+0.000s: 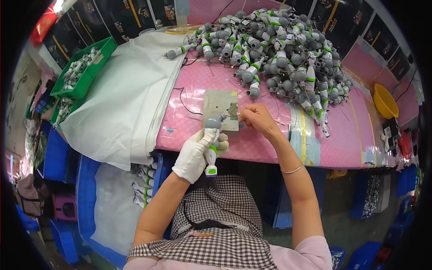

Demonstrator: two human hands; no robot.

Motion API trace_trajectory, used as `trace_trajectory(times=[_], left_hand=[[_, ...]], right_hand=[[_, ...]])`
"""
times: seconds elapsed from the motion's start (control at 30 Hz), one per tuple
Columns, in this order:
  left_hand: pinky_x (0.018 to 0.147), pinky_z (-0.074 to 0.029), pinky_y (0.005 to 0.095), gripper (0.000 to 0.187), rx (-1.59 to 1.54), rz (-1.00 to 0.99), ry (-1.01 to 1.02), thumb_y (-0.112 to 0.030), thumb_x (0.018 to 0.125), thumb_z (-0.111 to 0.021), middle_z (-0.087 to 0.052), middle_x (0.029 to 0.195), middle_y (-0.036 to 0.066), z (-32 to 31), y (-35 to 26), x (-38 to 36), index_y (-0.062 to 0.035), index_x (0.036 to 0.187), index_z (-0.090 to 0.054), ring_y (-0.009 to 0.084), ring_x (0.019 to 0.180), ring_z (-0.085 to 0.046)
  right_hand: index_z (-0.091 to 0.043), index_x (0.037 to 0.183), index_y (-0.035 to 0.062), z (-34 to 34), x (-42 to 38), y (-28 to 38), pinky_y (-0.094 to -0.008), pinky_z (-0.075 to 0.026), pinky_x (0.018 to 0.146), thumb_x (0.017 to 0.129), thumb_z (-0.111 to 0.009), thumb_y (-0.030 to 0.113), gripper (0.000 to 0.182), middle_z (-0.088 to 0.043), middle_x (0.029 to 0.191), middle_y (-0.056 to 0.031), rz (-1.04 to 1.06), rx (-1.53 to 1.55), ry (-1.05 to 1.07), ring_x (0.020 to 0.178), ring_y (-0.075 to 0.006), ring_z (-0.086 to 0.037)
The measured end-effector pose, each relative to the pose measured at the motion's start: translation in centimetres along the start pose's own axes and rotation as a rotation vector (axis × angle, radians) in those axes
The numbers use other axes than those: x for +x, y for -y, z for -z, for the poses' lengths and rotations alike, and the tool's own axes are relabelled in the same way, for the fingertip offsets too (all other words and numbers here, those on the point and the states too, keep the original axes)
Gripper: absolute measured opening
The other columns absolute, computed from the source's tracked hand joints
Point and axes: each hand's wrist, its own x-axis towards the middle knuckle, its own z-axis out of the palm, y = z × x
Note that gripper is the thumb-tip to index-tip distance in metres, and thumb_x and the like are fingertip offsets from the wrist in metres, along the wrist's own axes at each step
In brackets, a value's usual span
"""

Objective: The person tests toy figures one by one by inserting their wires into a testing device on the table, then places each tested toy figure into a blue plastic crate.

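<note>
My left hand [194,155], in a white glove, is closed around a grey-and-white handheld device [213,123] with a green band. Its round grey head and small metal tip point up and to the right, while the white end hangs below my fingers. That tip sits over a metal block [218,99] on the pink table covering. My bare right hand [258,119] is pinched shut at the block's right side, close to the tip. Whatever lies between those fingers is too small to make out.
A large pile of similar devices [281,56] covers the table's back right. White sheeting [130,85] lies to the left, beside a green tray [85,83] of small grey parts. A blue bin [85,202] stands below left. A yellow bowl [385,101] sits far right.
</note>
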Motion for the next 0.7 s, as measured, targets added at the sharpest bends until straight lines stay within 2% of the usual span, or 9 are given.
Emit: trace_trajectory(times=[0.13, 0.27, 0.33, 0.37, 0.47, 0.6, 0.7], left_hand=[[0.081, -0.051, 0.0345, 0.040, -0.050, 0.001, -0.025, -0.036, 0.090, -0.056, -0.058, 0.094, 0.006, -0.3, -0.4, 0.5, -0.0014, 0.110, -0.053, 0.0174, 0.083, -0.060], [0.080, -0.051, 0.0343, 0.039, -0.023, 0.024, 0.009, -0.034, 0.090, -0.057, -0.059, 0.095, 0.007, 0.2, -0.1, 1.4, -0.0004, 0.109, -0.053, 0.0177, 0.083, -0.060], [0.077, -0.050, 0.0293, 0.031, -0.001, 0.012, -0.025, -0.025, 0.090, -0.059, -0.060, 0.092, 0.007, 0.1, -0.2, 1.6, 0.0017, 0.104, -0.055, 0.0157, 0.080, -0.061], [0.077, -0.050, 0.0293, 0.031, -0.008, 0.020, -0.042, -0.025, 0.090, -0.059, -0.060, 0.092, 0.007, 0.2, -0.2, 1.7, 0.0017, 0.104, -0.055, 0.0157, 0.080, -0.061], [0.076, -0.050, 0.0290, 0.027, -0.037, -0.017, -0.012, -0.021, 0.089, -0.060, -0.061, 0.089, 0.007, 0.4, -0.1, 1.8, 0.0026, 0.101, -0.057, 0.0171, 0.080, -0.062], [0.074, -0.051, 0.0297, 0.027, -0.045, -0.019, -0.036, -0.022, 0.089, -0.061, -0.061, 0.089, 0.007, 0.3, 0.2, 1.9, 0.0023, 0.101, -0.057, 0.0176, 0.079, -0.062], [0.074, -0.051, 0.0300, 0.029, 0.019, -0.021, -0.052, -0.024, 0.090, -0.060, -0.060, 0.088, 0.006, 0.1, 0.2, 1.8, 0.0011, 0.102, -0.056, 0.0167, 0.077, -0.061]], right_hand=[[-0.057, 0.064, 0.0056, 0.5, 0.4, 1.1, -0.0212, -0.029, 0.043, 0.080, -0.052, 0.019, 0.021, -0.049, 0.055, 0.0017, -0.019, -0.102, 0.100, 0.047, -0.0046, -0.042], [-0.058, 0.066, 0.0049, 1.7, 1.3, 1.3, -0.0219, -0.031, 0.044, 0.080, -0.051, 0.020, 0.022, -0.048, 0.054, 0.0019, -0.082, -0.023, 0.266, 0.048, -0.0053, -0.043], [-0.058, 0.066, 0.0046, 1.7, 1.3, 1.6, -0.0220, -0.032, 0.045, 0.081, -0.051, 0.022, 0.024, -0.047, 0.054, 0.0023, -0.089, -0.075, 0.296, 0.048, -0.0063, -0.044], [-0.058, 0.066, 0.0046, 1.5, 1.1, 1.7, -0.0220, -0.032, 0.045, 0.081, -0.051, 0.022, 0.024, -0.047, 0.054, 0.0023, -0.101, -0.069, 0.310, 0.048, -0.0063, -0.044], [-0.057, 0.066, 0.0056, 1.1, 0.8, 1.8, -0.0213, -0.032, 0.046, 0.083, -0.052, 0.023, 0.025, -0.047, 0.054, 0.0029, -0.129, -0.092, 0.217, 0.048, -0.0068, -0.044], [-0.056, 0.065, 0.0046, 0.8, 0.7, 1.2, -0.0218, -0.033, 0.045, 0.083, -0.052, 0.022, 0.025, -0.047, 0.054, 0.0025, -0.169, -0.003, 0.176, 0.047, -0.0066, -0.044], [-0.057, 0.067, 0.0030, 0.0, -0.1, 1.3, -0.0211, -0.032, 0.045, 0.081, -0.054, 0.021, 0.024, -0.047, 0.053, 0.0025, -0.138, 0.034, 0.046, 0.048, -0.0059, -0.043]])
